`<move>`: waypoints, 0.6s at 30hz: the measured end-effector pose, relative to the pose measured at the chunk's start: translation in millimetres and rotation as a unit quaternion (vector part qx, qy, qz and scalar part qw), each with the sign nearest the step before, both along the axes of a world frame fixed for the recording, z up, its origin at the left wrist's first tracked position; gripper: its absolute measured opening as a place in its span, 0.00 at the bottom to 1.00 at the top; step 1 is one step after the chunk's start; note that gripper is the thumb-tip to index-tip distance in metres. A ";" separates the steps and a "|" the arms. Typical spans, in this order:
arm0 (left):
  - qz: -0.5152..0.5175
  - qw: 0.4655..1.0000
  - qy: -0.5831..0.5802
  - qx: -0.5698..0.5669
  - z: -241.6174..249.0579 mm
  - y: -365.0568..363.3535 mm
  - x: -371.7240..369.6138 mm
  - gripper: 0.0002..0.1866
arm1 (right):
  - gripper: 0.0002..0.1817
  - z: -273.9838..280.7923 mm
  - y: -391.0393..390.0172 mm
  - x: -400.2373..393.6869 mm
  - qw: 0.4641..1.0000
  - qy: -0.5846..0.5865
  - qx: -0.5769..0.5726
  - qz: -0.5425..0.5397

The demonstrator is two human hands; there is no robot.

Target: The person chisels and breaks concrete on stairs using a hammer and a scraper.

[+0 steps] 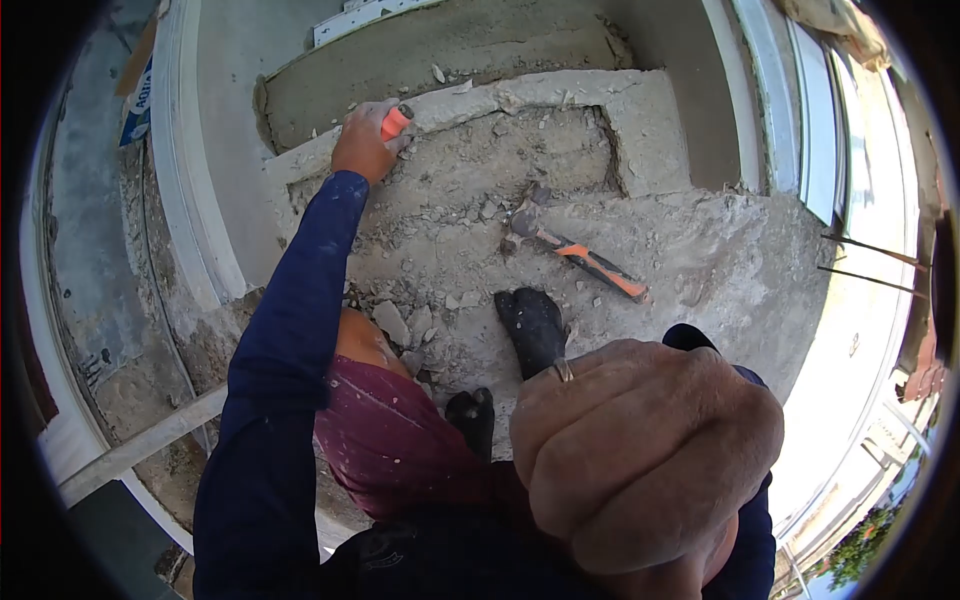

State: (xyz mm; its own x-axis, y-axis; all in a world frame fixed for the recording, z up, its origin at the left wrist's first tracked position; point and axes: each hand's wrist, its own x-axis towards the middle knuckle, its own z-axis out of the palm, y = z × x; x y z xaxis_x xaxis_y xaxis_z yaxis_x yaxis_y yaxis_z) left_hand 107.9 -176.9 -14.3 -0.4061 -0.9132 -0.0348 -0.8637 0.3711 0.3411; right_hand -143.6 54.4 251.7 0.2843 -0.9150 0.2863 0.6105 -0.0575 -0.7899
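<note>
My left hand (pixel 366 143) is wrapped around a chisel with an orange grip (pixel 396 121), near the left end of a raised concrete ledge (pixel 470 105). The chisel's dark butt end shows above the fist; its blade is hidden. Close to the camera, my right hand (pixel 650 450) is curled into a fist. A small pale, shiny bit (pixel 563 370) shows at its finger edge, and I cannot tell what the fist holds. On the rough concrete between my feet and the ledge lies a hammer (pixel 585 260) with an orange and black handle, apart from both hands.
Broken concrete chunks (pixel 392 322) and dust lie by my left leg. Dark footwear (pixel 532 330) covers my feet. White frames (pixel 190 160) flank the ledge on both sides. Two thin rods (pixel 872 265) jut in at the right, and a wooden strip (pixel 145 445) crosses the lower left.
</note>
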 end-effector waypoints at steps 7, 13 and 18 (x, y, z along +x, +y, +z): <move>-0.002 1.000 -0.013 -0.005 4.7 0.1 4.4 0.32 | 0.18 17.0 7.2 0.7 0.995 -0.050 -0.047 -0.068; 0.012 1.000 -0.009 0.002 7.0 0.9 -2.1 0.32 | 0.17 4.1 4.1 4.9 0.994 -0.037 -0.047 -0.088; 0.013 1.000 -0.017 0.005 4.7 4.9 0.9 0.32 | 0.16 17.7 11.2 -6.4 0.992 -0.039 -0.063 -0.105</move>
